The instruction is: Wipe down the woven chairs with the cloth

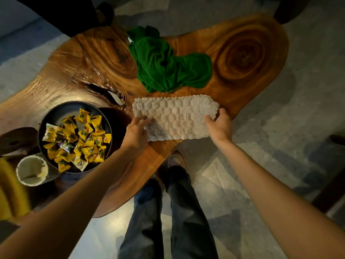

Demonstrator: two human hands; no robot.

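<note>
My left hand (137, 131) and right hand (219, 126) grip, it seems, opposite ends of the white cloth (175, 116) on the table (242, 53)

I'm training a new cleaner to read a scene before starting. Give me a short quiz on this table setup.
1. True or false: the green cloth lies folded flat on the table.
2. Fill in: the bowl holds ___-wrapped sweets.
3. The left hand and right hand both touch: A green cloth, B white cloth, C bowl.
Key: 1 false, it is crumpled; 2 yellow; 3 B.
</note>
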